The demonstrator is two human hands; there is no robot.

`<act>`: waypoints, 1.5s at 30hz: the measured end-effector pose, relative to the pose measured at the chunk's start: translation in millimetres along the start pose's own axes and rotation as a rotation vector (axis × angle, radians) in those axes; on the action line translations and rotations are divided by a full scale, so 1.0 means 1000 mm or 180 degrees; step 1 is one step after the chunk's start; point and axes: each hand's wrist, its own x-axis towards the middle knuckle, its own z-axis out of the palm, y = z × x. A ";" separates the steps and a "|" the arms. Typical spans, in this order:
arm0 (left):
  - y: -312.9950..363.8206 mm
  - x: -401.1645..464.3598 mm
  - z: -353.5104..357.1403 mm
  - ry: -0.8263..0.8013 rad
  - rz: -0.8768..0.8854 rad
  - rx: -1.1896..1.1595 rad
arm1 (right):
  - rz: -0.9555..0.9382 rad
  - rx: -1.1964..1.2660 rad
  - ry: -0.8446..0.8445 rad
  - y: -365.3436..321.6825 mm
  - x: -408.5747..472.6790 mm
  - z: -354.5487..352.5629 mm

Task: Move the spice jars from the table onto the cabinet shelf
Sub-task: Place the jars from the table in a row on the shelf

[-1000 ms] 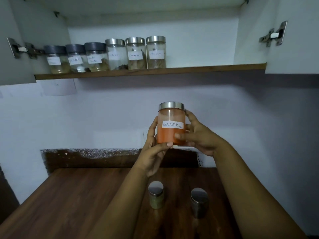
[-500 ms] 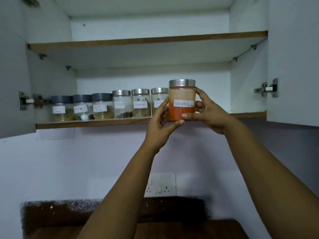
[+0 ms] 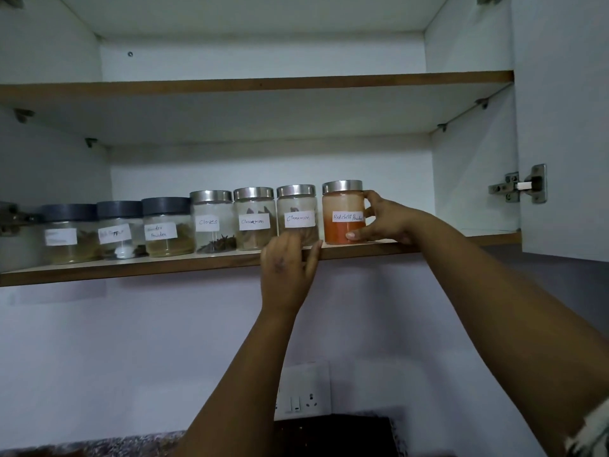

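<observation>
The red chilli powder jar (image 3: pixel 342 212), orange inside with a silver lid, stands on the lower cabinet shelf (image 3: pixel 131 268) at the right end of a row of jars. My right hand (image 3: pixel 385 222) still holds it, thumb low on the front and fingers round its right side. My left hand (image 3: pixel 288 268) is off the jar, fingers relaxed in front of the shelf edge, below the neighbouring cinnamon jar (image 3: pixel 297 214). To the left stand another cinnamon jar (image 3: pixel 254 219), a cloves jar (image 3: pixel 212 221) and three dark-lidded jars (image 3: pixel 166 225).
The shelf has bare board to the right of the red jar, up to the cabinet's side wall (image 3: pixel 474 179). An upper shelf (image 3: pixel 263 84) runs overhead. The open door with its hinge (image 3: pixel 524 184) stands at right. A wall socket (image 3: pixel 303 390) sits below.
The red jar went up from in front of the shelf and now stands on it beside the cinnamon jar. My left hand let go of it and dropped to the shelf edge.
</observation>
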 end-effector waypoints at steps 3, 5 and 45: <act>-0.006 -0.003 0.007 0.0058 0.0108 0.0091 | 0.0011 -0.0114 0.0004 0.002 0.012 0.006; -0.006 -0.004 0.008 0.0144 0.0165 0.0130 | 0.0022 -0.0195 0.0000 0.004 0.019 0.008; 0.043 -0.276 -0.021 -0.2061 -0.0724 0.0103 | 0.0987 -0.1077 0.0563 0.208 -0.195 0.222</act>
